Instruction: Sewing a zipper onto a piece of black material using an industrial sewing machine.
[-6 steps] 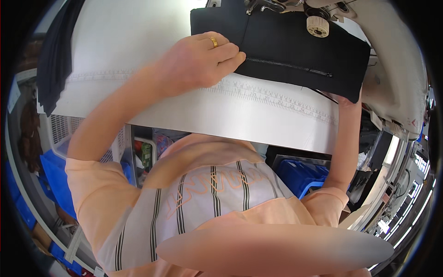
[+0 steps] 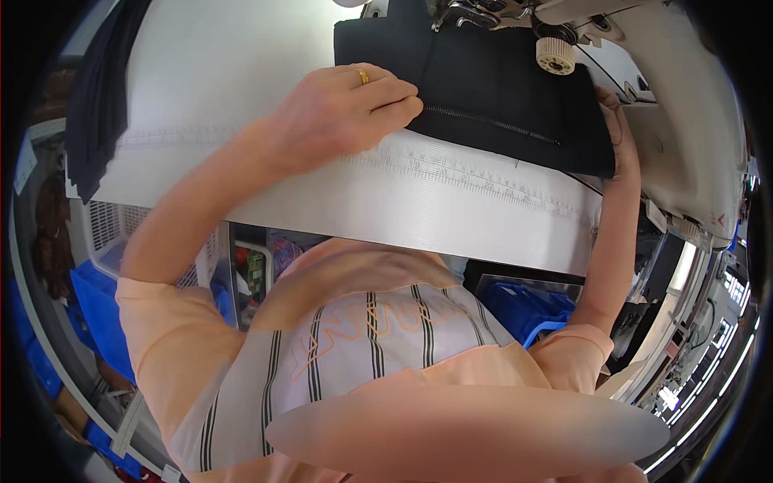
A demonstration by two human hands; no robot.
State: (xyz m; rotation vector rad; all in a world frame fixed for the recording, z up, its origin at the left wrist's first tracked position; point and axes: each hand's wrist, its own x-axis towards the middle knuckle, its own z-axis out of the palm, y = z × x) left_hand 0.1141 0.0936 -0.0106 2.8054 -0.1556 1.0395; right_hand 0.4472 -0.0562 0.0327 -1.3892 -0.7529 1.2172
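A black fabric piece [image 2: 507, 84] with a dark zipper [image 2: 491, 122] lies on the white table, its far edge under the sewing machine's presser foot area. My left hand [image 2: 346, 109], a gold ring on one finger, pinches the fabric at the zipper's left end, fingers pressed together. At the fabric's right edge my right hand [image 2: 620, 137] has its fingers curled round the side, partly hidden by the cloth.
The sewing machine [image 2: 684, 121] fills the upper right, its white dial [image 2: 555, 56] hanging over the fabric. Rulers are printed along the table [image 2: 386, 201]. Black cloth [image 2: 101, 105] drapes off the left side. Below stand a white basket [image 2: 109, 233] and a blue bin [image 2: 523, 310].
My right hand has shifted up, from mostly hidden beneath the right corner to the fabric's right edge. That edge has drawn in leftward. My left hand has barely moved.
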